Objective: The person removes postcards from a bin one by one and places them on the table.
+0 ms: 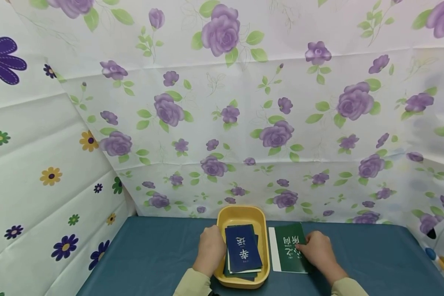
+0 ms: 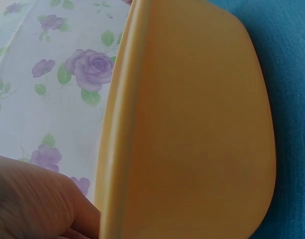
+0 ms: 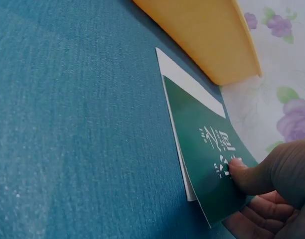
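Note:
My left hand grips the left rim of a yellow plastic basin; in the left wrist view the fingertips are hidden behind the rim. Inside the basin lies a loose stack of cards, a dark blue card with white characters on top. Right of the basin, my right hand pinches the right edge of a green card with white characters, thumb on its face and fingers underneath. Under it a white card lies on the table, its left strip showing. The green card's near corner is lifted slightly off it.
A blue-green cloth covers the table. Behind it hangs a white sheet with purple roses, close to the basin's far end. Another flowered sheet closes off the left side.

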The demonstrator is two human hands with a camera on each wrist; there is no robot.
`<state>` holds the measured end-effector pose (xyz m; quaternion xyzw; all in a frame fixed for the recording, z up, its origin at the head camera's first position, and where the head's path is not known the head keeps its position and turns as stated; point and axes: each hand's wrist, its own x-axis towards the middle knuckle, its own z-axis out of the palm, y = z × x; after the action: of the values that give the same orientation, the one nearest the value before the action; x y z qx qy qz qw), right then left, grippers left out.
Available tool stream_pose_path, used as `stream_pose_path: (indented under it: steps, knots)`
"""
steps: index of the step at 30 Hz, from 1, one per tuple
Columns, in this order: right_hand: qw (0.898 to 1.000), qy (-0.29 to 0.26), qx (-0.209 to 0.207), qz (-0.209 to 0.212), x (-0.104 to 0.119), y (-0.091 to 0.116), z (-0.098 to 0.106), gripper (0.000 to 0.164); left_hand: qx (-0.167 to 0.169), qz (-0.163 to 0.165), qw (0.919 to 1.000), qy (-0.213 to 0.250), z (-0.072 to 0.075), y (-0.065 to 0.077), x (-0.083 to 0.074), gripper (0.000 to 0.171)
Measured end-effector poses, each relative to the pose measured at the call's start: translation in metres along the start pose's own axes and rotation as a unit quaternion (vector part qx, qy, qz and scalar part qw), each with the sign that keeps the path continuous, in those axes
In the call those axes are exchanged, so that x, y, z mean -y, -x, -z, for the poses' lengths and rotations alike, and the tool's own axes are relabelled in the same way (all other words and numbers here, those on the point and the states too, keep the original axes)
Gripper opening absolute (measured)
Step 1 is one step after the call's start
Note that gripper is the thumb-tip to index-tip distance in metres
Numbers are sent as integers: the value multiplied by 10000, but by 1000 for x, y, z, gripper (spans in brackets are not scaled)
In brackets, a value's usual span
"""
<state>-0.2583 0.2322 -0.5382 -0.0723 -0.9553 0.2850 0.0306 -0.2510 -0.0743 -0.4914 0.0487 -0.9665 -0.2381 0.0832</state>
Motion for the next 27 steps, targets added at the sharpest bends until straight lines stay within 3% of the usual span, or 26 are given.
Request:
stream_pose_path:
  steps: [5,12,27]
  knots:
    - [9993,310,-150,-152,6,2,1,53,-6,-16,10000,6,1,1,-1,11]
    - [9982,558,-50,-228,9,2,1,30,-21,17,10000,-26,-1,0,0,11]
    - [9955,900,-242,-196,15,3,0,35,80,94,9999,-120,-2,-1,-1,11]
